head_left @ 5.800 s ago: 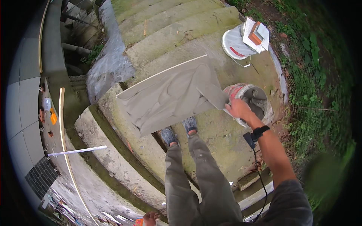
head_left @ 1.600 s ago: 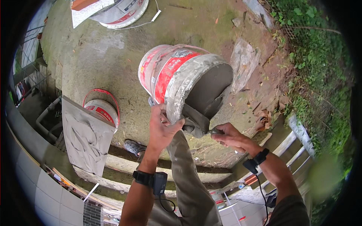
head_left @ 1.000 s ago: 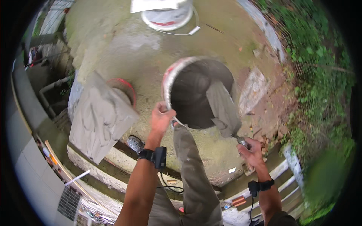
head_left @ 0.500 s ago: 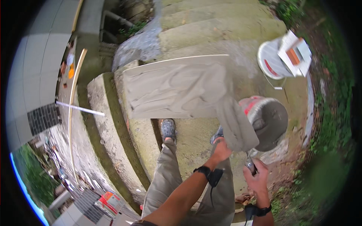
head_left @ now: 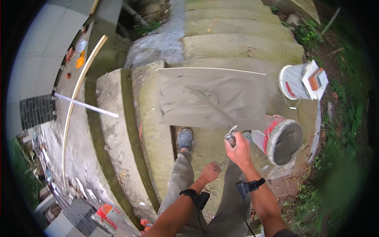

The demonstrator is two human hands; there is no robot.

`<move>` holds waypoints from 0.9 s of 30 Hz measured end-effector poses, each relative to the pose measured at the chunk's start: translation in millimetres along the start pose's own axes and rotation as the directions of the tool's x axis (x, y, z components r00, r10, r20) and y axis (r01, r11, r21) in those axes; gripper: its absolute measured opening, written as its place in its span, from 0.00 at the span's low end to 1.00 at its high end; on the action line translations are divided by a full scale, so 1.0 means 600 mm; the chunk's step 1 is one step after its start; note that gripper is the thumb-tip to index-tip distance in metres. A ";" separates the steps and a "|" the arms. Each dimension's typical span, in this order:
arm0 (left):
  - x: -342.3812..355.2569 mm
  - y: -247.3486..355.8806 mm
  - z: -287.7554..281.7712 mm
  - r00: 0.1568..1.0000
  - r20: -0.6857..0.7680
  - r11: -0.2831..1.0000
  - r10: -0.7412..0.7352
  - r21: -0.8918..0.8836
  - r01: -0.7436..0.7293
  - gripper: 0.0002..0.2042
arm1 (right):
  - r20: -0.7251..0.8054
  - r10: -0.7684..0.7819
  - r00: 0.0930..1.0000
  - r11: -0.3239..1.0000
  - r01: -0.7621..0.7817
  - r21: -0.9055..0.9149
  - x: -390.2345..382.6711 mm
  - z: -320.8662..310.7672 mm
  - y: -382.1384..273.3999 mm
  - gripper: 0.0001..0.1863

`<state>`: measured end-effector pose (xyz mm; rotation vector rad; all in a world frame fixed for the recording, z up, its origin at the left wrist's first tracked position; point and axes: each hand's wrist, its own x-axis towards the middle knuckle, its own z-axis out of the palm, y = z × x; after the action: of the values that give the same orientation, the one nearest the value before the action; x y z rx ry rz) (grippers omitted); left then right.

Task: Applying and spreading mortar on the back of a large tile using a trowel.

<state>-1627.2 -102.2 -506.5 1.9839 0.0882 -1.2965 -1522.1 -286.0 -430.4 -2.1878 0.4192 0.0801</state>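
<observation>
My right hand [head_left: 239,149] is wrapped round the handle of a trowel [head_left: 215,106]. The trowel's long blade, coated in grey mortar, lies over a flat rectangular slab [head_left: 252,73]. Wet grey mortar [head_left: 177,94] with ridges and swirls covers the slab's face; a pale edge shows along its far side. My left hand [head_left: 210,172] hangs above my legs, fingers curled in, with nothing visible in it. Right of the slab stands a red and white bucket [head_left: 269,134] of grey mortar, tilted in this view.
A white bucket [head_left: 292,83] carrying a white piece and an orange-brown block [head_left: 314,80] stands at far right. Concrete steps [head_left: 237,45] run across the back and left. A long curved strip [head_left: 73,102] and a white rod [head_left: 89,106] lie left. Plants [head_left: 310,33] border the right.
The trowel, loaded with mortar beside the bucket before, is now over the slab; my right hand has moved left and away from me. My left hand has drawn back toward my legs.
</observation>
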 end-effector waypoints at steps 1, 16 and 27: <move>0.020 0.008 0.003 0.998 -0.035 0.998 0.043 0.041 -0.042 0.14 | -0.005 0.089 0.996 0.995 -0.088 0.050 -0.003 -0.018 0.000 0.12; 0.303 0.391 0.285 0.955 0.154 0.956 0.252 -0.192 -0.221 0.30 | -0.212 0.549 0.808 0.627 -0.566 -0.535 -0.265 -0.583 0.316 0.11; 0.285 0.410 0.436 0.864 0.132 0.829 0.486 0.244 -0.504 0.32 | 0.036 0.580 0.814 0.364 -0.220 -0.905 -0.178 -0.431 0.728 0.14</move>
<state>-1636.3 -495.9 -564.0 1.9992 -0.6341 -1.0605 -1789.1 -703.3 -585.0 -2.9124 0.8541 1.2417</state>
